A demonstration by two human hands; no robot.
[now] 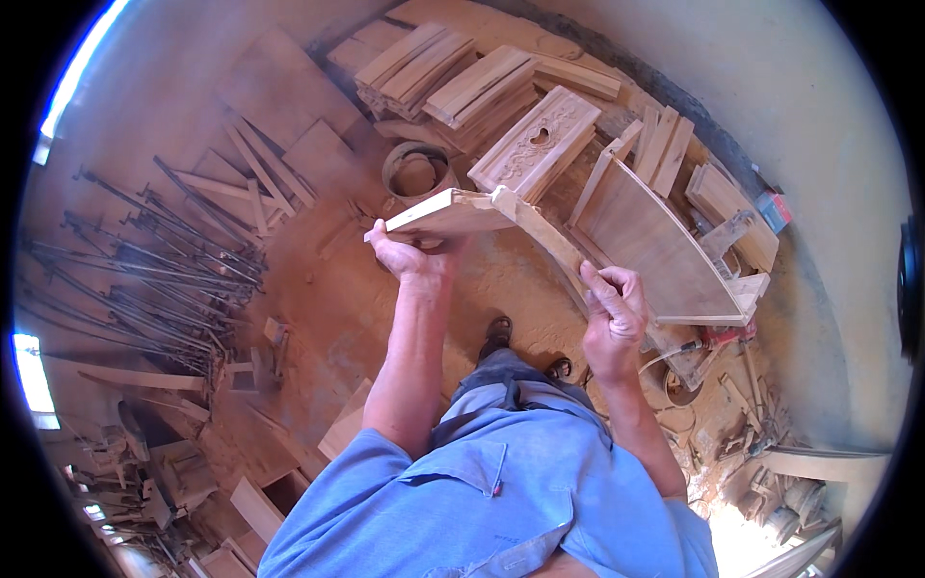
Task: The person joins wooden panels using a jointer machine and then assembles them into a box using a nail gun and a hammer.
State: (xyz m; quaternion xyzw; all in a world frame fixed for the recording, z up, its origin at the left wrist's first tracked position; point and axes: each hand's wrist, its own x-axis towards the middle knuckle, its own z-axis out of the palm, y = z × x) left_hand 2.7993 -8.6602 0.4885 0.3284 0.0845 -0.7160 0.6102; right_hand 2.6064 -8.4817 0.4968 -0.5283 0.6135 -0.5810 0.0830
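Observation:
I hold up a wooden frame piece [636,241] with a curved top rail and a flat inset panel. My left hand [409,255] grips its left end, a flat light board section [443,212]. Its curved rail [554,246] is clasped by my right hand [612,308] near the middle. The piece hangs above a sawdust-covered floor, level with my chest. My blue shirt and my feet show below it.
Stacks of sawn boards [453,77] and a carved panel [535,140] lie beyond the frame. A round wooden ring [416,171] sits on the floor. Several metal clamps [145,260] lie to the left. Tools and offcuts [742,414] crowd the right by the wall.

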